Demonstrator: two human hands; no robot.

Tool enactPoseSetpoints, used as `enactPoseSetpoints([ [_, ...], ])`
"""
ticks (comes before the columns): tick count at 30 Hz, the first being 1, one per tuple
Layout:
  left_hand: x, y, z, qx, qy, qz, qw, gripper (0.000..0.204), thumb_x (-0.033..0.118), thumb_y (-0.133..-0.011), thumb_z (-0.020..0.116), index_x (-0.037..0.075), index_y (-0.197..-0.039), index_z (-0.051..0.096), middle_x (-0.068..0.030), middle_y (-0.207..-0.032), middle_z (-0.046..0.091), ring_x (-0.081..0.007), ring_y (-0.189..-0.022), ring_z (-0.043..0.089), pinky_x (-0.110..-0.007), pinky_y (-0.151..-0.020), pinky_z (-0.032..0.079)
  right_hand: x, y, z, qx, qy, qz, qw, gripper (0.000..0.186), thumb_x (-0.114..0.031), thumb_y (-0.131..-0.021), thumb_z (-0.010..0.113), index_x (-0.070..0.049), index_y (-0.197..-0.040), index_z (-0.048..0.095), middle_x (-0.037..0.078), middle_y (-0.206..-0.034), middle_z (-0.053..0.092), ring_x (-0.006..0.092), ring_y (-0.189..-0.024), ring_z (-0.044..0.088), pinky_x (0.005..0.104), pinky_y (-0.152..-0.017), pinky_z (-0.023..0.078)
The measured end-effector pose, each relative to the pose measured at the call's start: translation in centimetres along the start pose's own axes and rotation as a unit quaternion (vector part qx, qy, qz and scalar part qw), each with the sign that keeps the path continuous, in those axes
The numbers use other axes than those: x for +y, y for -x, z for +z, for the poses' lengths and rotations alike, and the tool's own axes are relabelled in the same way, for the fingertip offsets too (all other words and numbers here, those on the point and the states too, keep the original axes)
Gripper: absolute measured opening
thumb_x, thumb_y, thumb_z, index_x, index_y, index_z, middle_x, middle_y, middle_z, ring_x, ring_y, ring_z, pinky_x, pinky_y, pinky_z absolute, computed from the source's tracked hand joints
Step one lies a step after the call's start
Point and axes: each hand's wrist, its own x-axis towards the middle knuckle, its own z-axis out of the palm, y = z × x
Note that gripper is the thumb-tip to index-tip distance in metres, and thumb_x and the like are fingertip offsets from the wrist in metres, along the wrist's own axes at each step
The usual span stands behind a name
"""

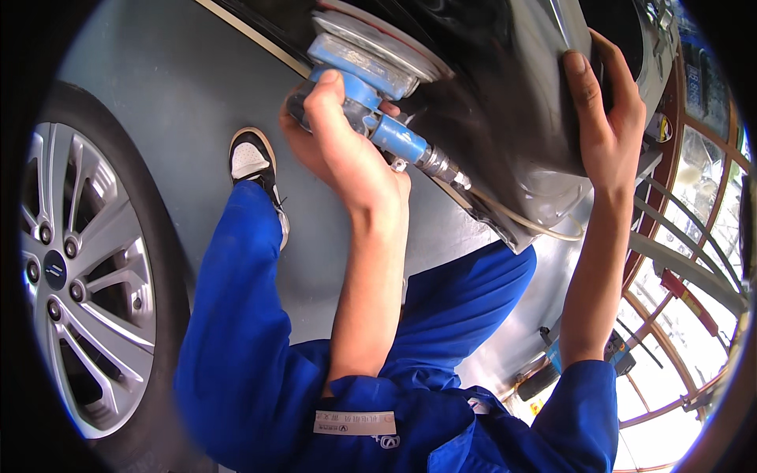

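Note:
A blue and silver air sander (363, 98) with a round pad is wrapped in my left hand (343, 146), the thumb lying along its body. Its pad tilts toward a dark, glossy car body panel (505, 102); I cannot tell whether the two touch. A metal coupling (443, 167) and a thin pale hose (544, 229) run from the sander's handle along the panel's lower edge. My right hand (611, 118) is spread against the panel's right side, thumb and fingers apart, holding no tool. Some of its fingertips are hidden at the edge.
At the left stands a car wheel (95, 276) with a silver spoked rim. My shoe (252, 158) is on the grey floor (165, 102) between wheel and panel. Beyond my right arm are a black and blue device (544, 370), grey bars (678, 264) and framed windows (702, 165).

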Motion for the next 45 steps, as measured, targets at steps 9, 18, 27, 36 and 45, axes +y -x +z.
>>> enactPoseSetpoints([
  [9,-0.2,-0.3,-0.3,0.008,0.012,-0.024,1.000,0.051,0.029,-0.083,0.066,0.001,-0.118,0.042,-0.0147,-0.100,0.054,-0.0218,-0.072,0.059,-0.034,-0.057,0.053,0.1,-0.1,0.1,-0.002,-0.005,0.005,1.000,0.045,-0.038,-0.090,0.069,-0.001,-0.115,0.066,0.015,-0.088,0.072,0.0229,-0.081,0.071,0.0309,-0.078,0.052],
  [18,0.4,0.7,0.4,0.034,-0.017,0.006,0.999,0.052,0.029,-0.084,0.067,0.002,-0.120,0.041,-0.0132,-0.099,0.054,-0.0205,-0.073,0.058,-0.034,-0.059,0.051,-0.3,0.1,0.2,0.000,0.000,0.008,1.000,0.045,-0.037,-0.090,0.068,0.000,-0.115,0.066,0.016,-0.090,0.072,0.0232,-0.084,0.071,0.0312,-0.081,0.051],
  [27,0.4,2.4,0.4,0.017,-0.057,0.009,0.998,0.052,0.029,-0.083,0.069,0.002,-0.118,0.041,-0.0140,-0.102,0.053,-0.0186,-0.076,0.059,-0.031,-0.058,0.053,-0.1,0.1,0.0,-0.008,0.009,0.020,1.000,0.047,-0.040,-0.089,0.069,-0.001,-0.116,0.066,0.017,-0.093,0.071,0.0272,-0.086,0.069,0.0336,-0.083,0.050],
  [36,2.4,-1.1,1.7,0.005,-0.079,0.016,0.997,0.051,0.030,-0.082,0.069,0.002,-0.115,0.043,-0.0127,-0.096,0.054,-0.0182,-0.073,0.057,-0.030,-0.056,0.051,-0.2,0.3,-0.1,-0.017,0.062,0.057,0.996,0.050,-0.046,-0.089,0.066,-0.005,-0.119,0.065,0.016,-0.098,0.069,0.0297,-0.089,0.061,0.0354,-0.088,0.044],
  [45,3.9,-5.0,1.7,0.003,-0.069,0.032,0.997,0.049,0.031,-0.082,0.067,0.002,-0.112,0.044,-0.0122,-0.094,0.055,-0.0187,-0.068,0.057,-0.033,-0.055,0.050,-0.3,0.4,-0.2,-0.020,0.041,0.054,0.998,0.051,-0.046,-0.089,0.066,-0.006,-0.121,0.064,0.015,-0.102,0.069,0.0288,-0.091,0.060,0.0370,-0.089,0.044],
])
